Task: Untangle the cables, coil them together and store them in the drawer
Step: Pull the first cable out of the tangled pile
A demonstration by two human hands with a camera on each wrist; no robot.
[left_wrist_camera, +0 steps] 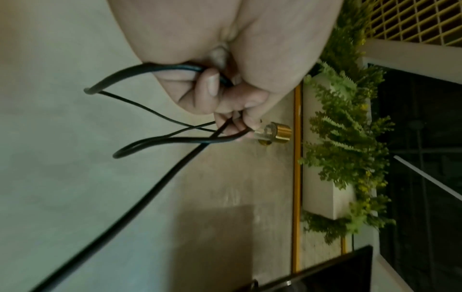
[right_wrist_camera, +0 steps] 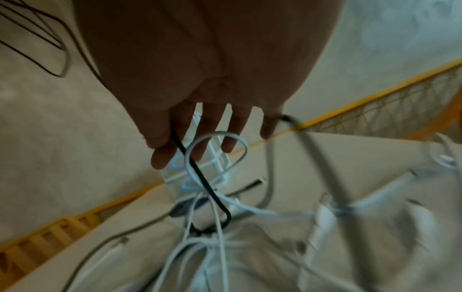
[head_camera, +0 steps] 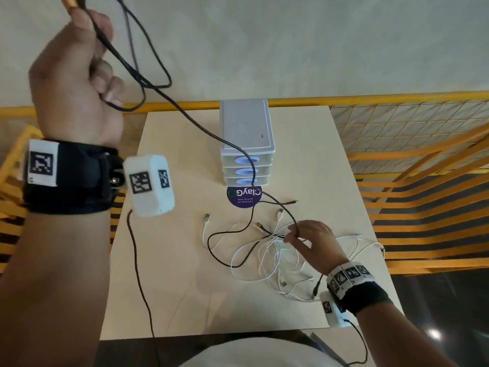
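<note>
the left hand is raised high, fingers curled round a few loops of black cable with its gold plug at the fingertips. the right hand is low over the table, thumb and forefinger seemingly pinching the black strand where it crosses the white cables, though blur hides the contact. coiling has only begun: the white tangle lies loose, and the drawer unit beyond it looks closed, nothing stored yet.
</note>
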